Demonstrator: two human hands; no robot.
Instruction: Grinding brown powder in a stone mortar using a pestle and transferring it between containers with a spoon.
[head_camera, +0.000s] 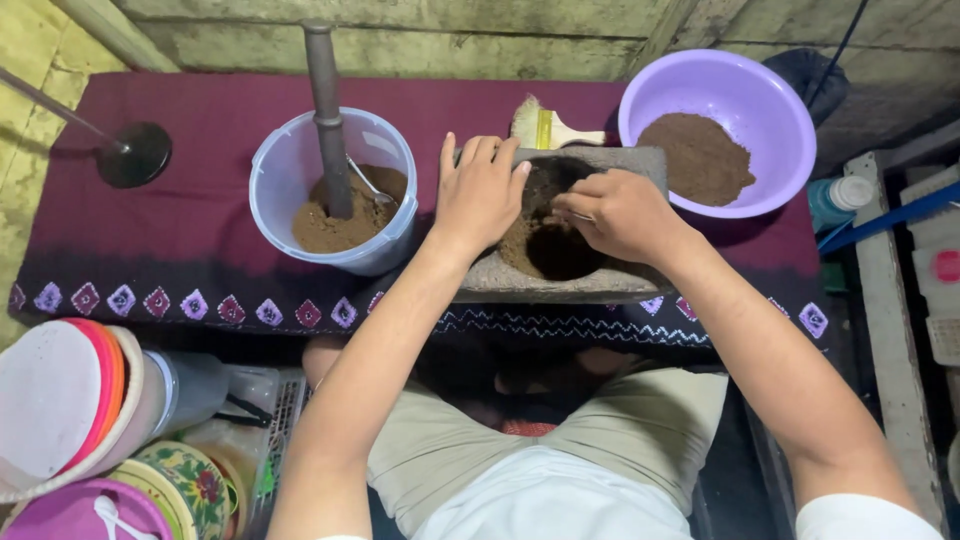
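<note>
The grey stone mortar block (600, 285), its round hollow holding dark brown powder (545, 250), lies directly beneath both hands. The left hand (480, 190) rests open, fingers extended flat over the block's far-left rim, steadying it. The right hand (625, 212) is curled, fingertips pinched on what appears to be a thin utensil at the hollow's right edge; the item is largely hidden, so its kind cannot be confirmed. The hollow sits between the two hands, slightly nearer the right.

Left of the left hand stands a pale blue plastic bucket (290, 165) containing lighter brown powder, an upright dark pestle (325, 110) and a metal spoon (368, 185). Beyond the right hand sits a lilac plastic bowl (735, 95) of brown powder. A pale bristle brush (548, 128) lies just beyond the block, on the maroon cloth-covered table (170, 230).
</note>
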